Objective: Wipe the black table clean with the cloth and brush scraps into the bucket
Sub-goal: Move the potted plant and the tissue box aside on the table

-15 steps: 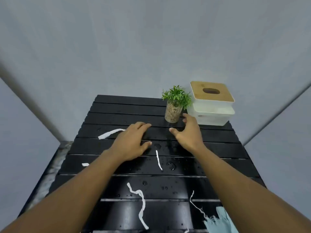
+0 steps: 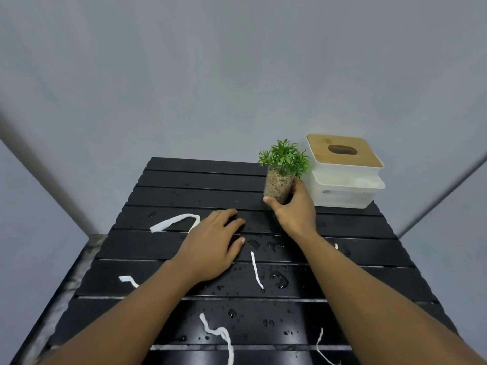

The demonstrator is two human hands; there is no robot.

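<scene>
Black table (image 2: 200, 177) wet; our right hand (image 2: 295, 209) now pinches plant jar (image 2: 279, 188), maybe lifted; left hand (image 2: 210, 246) flat, spread.

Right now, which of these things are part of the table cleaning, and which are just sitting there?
Part of the job:
black table
white paper scraps
water drops
right hand, gripping the plant
left hand, flat on the table

Just sitting there:
small plant in a glass
tissue box with wooden lid

No cloth or bucket is in view.
</scene>
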